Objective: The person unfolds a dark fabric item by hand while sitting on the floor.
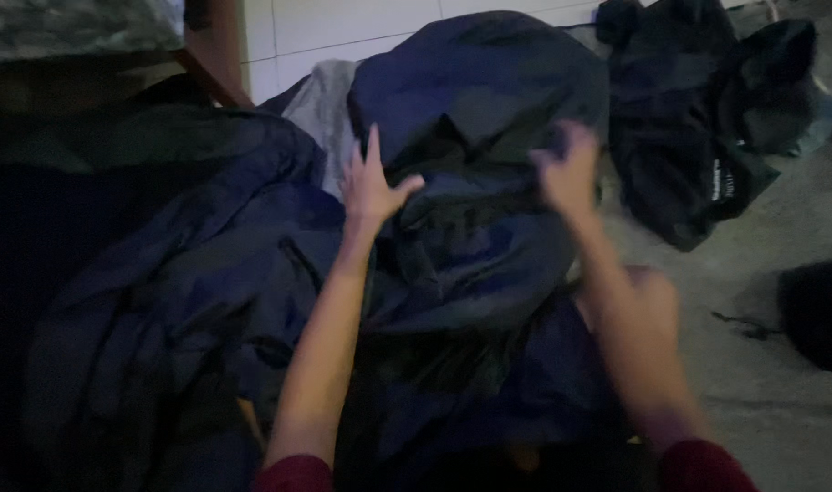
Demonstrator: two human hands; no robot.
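**Both hands on a heap of dark navy garments**

Head view, dim light, some motion blur on the right side.

Left hand [370, 187]: arm stretched forward from a dark red sleeve cuff [293, 474], forearm nearly straight, running up and slightly right. The hand is open, fingers spread and pointing up, thumb out to the right, palm pressed flat on the navy garment [470, 246]. It grips nothing; it only rests on the cloth.

Right hand [569, 169]: arm also extended from a dark red cuff, forearm angled up and to the left, so the two hands sit near each other at about the same height. The hand is blurred. Its fingers appear curled down into a fold of the same navy garment, but whether they actually pinch the cloth cannot be told.

The navy garment lies bunched directly under and between both hands, on top of a larger pile of dark cloth [161, 301] spreading left of and below the left hand.

Just beyond the left hand, a grey piece of fabric [323, 114] shows past the pile. Well to the right of the right hand, a separate black garment [698, 128] lies crumpled on the grey floor [780, 401]. Beyond both hands, a white tiled wall [343, 32].
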